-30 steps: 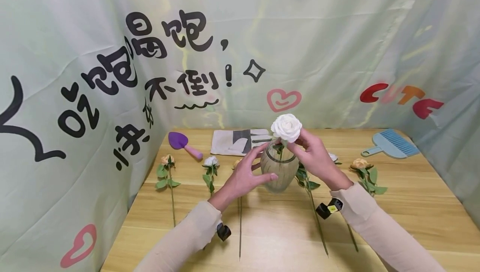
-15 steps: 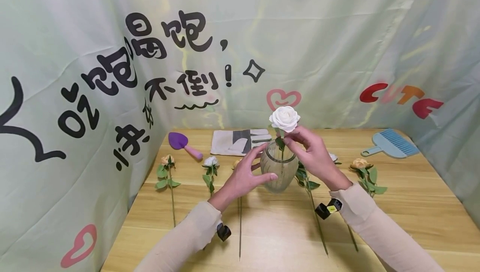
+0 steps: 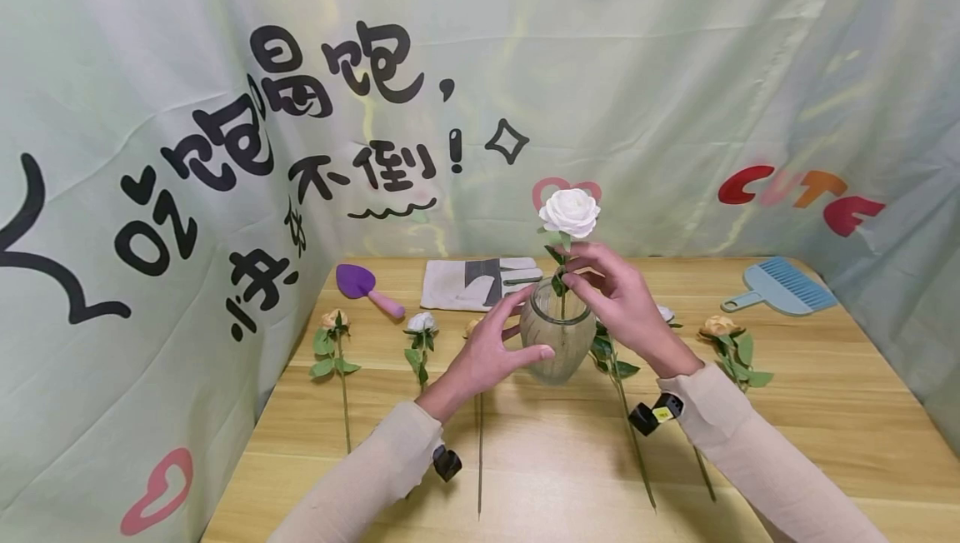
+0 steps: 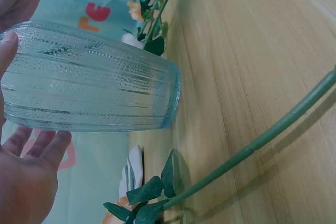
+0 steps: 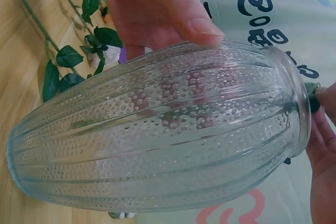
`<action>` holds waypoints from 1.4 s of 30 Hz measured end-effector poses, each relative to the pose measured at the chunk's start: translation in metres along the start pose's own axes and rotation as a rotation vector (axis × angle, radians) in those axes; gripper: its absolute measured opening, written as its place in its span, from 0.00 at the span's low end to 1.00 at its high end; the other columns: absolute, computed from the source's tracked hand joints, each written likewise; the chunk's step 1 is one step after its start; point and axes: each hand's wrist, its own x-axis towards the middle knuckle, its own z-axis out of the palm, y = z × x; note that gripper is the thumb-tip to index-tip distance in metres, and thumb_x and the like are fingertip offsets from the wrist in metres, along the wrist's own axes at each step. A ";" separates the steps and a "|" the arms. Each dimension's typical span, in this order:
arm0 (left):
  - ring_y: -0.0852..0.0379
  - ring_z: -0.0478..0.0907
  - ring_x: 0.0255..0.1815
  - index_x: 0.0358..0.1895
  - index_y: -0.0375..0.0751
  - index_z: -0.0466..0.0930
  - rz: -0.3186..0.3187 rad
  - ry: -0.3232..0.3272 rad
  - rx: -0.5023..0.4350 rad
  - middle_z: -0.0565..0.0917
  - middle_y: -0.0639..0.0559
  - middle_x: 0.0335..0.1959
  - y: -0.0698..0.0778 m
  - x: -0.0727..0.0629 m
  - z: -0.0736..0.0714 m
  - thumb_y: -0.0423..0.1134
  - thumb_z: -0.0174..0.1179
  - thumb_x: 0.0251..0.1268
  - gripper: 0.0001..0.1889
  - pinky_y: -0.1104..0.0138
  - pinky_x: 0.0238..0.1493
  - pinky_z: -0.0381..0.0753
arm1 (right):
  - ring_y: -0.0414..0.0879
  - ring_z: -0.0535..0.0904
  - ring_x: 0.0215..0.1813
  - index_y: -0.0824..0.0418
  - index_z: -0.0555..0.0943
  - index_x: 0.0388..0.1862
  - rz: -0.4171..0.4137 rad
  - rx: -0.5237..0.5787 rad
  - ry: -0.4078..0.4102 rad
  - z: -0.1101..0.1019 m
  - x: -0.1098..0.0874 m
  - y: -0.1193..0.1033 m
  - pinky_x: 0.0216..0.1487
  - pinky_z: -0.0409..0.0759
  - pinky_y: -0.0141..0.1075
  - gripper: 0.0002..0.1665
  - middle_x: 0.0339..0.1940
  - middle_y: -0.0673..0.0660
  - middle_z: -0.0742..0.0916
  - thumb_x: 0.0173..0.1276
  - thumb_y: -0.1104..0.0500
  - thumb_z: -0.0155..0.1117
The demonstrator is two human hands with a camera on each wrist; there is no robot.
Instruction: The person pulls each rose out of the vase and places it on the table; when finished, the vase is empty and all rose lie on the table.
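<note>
A clear ribbed glass vase (image 3: 558, 353) is upright near the middle of the table. My left hand (image 3: 487, 353) grips its left side, thumb toward me and fingers round the back, as the left wrist view of the vase (image 4: 89, 82) also shows. Just above the rim, my right hand (image 3: 621, 297) pinches the leafy stem of a white rose (image 3: 570, 212). The bloom stands well over the vase mouth, and the lower stem shows inside the glass. In the right wrist view the pinching fingertips (image 5: 328, 100) are right at the mouth.
Loose roses lie on both sides: an orange one (image 3: 334, 320) and a white one (image 3: 422, 323) at left, another orange one (image 3: 721, 326) at right. Behind are a purple trowel (image 3: 357, 281), a grey-white glove (image 3: 450, 285) and a blue dustpan-like tool (image 3: 787, 286). Printed cloth (image 3: 637, 110) encloses the table.
The white rose has risen steadily above the vase, showing more leaf and stem. My right fingers have shifted slightly up and left with it; the left hand and vase stay put.
</note>
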 end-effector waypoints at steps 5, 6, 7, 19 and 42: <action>0.55 0.62 0.86 0.84 0.77 0.58 0.007 0.000 0.001 0.62 0.65 0.86 -0.001 0.000 0.000 0.53 0.78 0.68 0.48 0.56 0.81 0.77 | 0.39 0.85 0.56 0.69 0.80 0.68 0.020 0.023 0.021 -0.001 0.002 -0.002 0.54 0.89 0.25 0.21 0.63 0.61 0.89 0.79 0.76 0.61; 0.56 0.62 0.86 0.84 0.78 0.58 0.007 0.000 0.001 0.62 0.65 0.86 -0.001 0.000 0.000 0.53 0.78 0.68 0.48 0.56 0.81 0.77 | 0.38 0.85 0.55 0.69 0.79 0.69 0.022 0.012 0.023 -0.001 0.003 -0.002 0.53 0.89 0.25 0.22 0.63 0.63 0.89 0.79 0.76 0.61; 0.55 0.62 0.86 0.84 0.78 0.58 0.007 0.000 0.002 0.62 0.65 0.86 -0.001 0.000 -0.001 0.53 0.78 0.68 0.47 0.56 0.81 0.77 | 0.37 0.85 0.55 0.68 0.78 0.70 0.024 0.002 0.023 -0.001 0.003 -0.003 0.52 0.90 0.26 0.23 0.64 0.65 0.88 0.79 0.76 0.61; 0.56 0.64 0.85 0.84 0.79 0.57 0.014 -0.003 -0.004 0.63 0.65 0.86 -0.001 0.000 -0.002 0.53 0.78 0.68 0.48 0.55 0.82 0.76 | 0.39 0.86 0.53 0.69 0.75 0.73 0.058 0.050 0.074 -0.007 0.006 -0.004 0.53 0.90 0.27 0.27 0.64 0.50 0.88 0.77 0.76 0.63; 0.55 0.63 0.86 0.85 0.77 0.58 -0.011 -0.006 -0.012 0.63 0.61 0.86 0.001 -0.001 -0.001 0.52 0.78 0.68 0.48 0.56 0.82 0.75 | 0.47 0.91 0.47 0.63 0.72 0.71 -0.010 0.414 0.299 -0.034 0.023 -0.016 0.50 0.95 0.39 0.26 0.67 0.61 0.85 0.78 0.78 0.60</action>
